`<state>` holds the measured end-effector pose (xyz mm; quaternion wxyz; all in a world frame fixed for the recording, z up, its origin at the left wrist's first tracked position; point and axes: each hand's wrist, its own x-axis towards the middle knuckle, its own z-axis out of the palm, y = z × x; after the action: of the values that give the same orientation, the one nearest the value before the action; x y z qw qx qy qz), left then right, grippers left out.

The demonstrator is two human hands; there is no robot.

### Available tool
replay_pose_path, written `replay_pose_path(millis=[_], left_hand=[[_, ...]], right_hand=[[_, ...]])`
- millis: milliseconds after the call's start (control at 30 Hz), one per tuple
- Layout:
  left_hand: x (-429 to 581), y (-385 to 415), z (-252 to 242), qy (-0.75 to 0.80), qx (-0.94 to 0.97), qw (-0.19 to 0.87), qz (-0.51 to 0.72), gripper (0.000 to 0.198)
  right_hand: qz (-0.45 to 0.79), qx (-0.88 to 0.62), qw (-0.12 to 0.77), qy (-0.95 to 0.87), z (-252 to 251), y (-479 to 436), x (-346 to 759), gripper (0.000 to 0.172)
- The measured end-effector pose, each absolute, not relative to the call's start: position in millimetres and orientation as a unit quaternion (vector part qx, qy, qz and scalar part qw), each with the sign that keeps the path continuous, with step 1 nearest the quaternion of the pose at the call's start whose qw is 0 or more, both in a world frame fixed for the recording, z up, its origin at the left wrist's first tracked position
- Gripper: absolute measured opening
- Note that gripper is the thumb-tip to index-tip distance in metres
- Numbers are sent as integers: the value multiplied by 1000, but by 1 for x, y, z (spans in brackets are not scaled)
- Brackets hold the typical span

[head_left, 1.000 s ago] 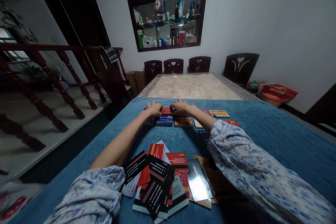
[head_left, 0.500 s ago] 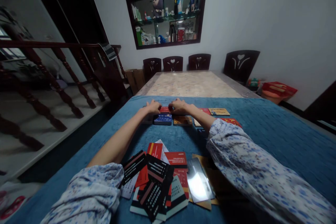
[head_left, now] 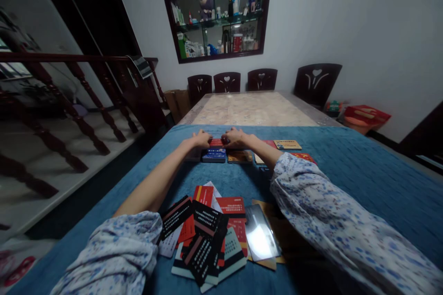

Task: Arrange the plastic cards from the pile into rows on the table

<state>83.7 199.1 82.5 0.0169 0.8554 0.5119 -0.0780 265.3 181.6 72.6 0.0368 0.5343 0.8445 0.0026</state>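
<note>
Both my hands reach out to a red card point(head_left: 217, 142) in the far row of cards on the blue cloth. My left hand point(head_left: 201, 139) has its bent fingers at the card's left edge. On the right edge rest the curled fingers of my right hand point(head_left: 234, 138). Just nearer lies a blue card stack point(head_left: 213, 155), with a brown-gold card stack point(head_left: 240, 156) to its right. A yellow card point(head_left: 288, 144) and a red-and-gold card point(head_left: 303, 157) lie further right. Close to me is a loose pile of cards point(head_left: 207, 223), black, red and white, overlapping face down.
A shiny grey card point(head_left: 260, 233) lies on tan cards right of the pile. The blue cloth point(head_left: 353, 179) covers the near table; its bare stone-patterned top point(head_left: 252, 109) shows beyond. Dark chairs point(head_left: 262, 80) stand behind, and a wooden railing point(head_left: 69, 101) runs along the left.
My hands stay at the red card, with hardly any shift of the fingers. The whole view has moved slightly; the cards lie as before.
</note>
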Motion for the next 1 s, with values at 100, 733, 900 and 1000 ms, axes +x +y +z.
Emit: replay_pose_path(millis=[100,733,900,1000], left_hand=[[82,196,86,511,858,13,-58,52],[89,112,84,397,903,-68,150,22],[97,85,77,385,904,-58,176,23],[101,70,73,381,906,-61,177,23]], right_hand=[[10,531,23,847,72,184,270,55],[105,480,-74,868,99,101,297,25],[112,485,-90,863,94,73,307,25],[112,473,-100,868,86,59,319,21]])
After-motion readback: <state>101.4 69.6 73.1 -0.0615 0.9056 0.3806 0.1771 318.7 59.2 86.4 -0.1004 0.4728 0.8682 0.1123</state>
